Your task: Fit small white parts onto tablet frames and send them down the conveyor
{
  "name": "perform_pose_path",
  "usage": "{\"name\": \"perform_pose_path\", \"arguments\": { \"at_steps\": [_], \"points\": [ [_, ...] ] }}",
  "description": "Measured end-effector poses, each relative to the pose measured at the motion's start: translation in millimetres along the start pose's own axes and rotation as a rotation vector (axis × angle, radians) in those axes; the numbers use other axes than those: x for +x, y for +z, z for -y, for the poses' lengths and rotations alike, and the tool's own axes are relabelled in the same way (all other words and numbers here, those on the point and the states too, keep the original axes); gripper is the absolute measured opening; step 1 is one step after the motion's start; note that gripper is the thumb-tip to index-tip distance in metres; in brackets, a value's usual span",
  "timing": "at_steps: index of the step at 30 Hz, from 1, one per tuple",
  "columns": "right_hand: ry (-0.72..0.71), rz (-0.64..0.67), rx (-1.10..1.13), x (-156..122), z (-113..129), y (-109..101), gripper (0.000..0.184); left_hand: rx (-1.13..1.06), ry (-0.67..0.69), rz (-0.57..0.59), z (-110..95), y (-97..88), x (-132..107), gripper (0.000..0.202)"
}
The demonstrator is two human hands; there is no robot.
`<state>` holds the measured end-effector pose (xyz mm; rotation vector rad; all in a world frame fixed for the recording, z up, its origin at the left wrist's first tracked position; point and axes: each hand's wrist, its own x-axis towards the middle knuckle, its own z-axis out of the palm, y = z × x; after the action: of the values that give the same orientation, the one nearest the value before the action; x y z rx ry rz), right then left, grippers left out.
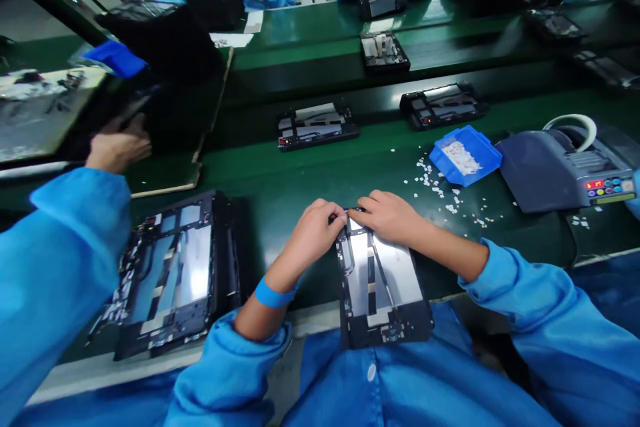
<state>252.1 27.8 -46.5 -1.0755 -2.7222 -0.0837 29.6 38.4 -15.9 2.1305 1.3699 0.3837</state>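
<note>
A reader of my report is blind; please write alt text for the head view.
The wearer's left hand and right hand work at the far end of an opened black device at a green workbench. Similar devices are stacked to the left; to the right are a blue tray of small white pieces and a grey machine.

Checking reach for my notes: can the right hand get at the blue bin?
Likely yes: only scattered white bits seem to lie between the right hand and the open-topped blue bin.
</note>
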Motion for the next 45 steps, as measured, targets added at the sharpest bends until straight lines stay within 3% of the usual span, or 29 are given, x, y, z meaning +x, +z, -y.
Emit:
{"name": "perform_pose_path", "arguments": {
  "at_steps": [7, 20, 34, 45],
  "points": [
    [0.000, -0.021, 0.015, -1, -1, 4, 0.032, -0.011, -0.047, 0.034, 6, 4.8, 17, 0.021],
    [0.000, -0.017, 0.067, 0, -2, 3, 0.032, -0.003, -0.090, 0.025, 4, 5.5, 16, 0.023],
    [-0.001, 0.001, 0.050, 0, -2, 2, 0.033, -0.085, -0.157, -0.137, 20, 30.8, 5, 0.007],
    [-0.016, 0.001, 0.045, 0, -4, 3, 0.032, -0.031, -0.148, -0.005, -1, 8.0, 15, 0.021]
  ]
}}
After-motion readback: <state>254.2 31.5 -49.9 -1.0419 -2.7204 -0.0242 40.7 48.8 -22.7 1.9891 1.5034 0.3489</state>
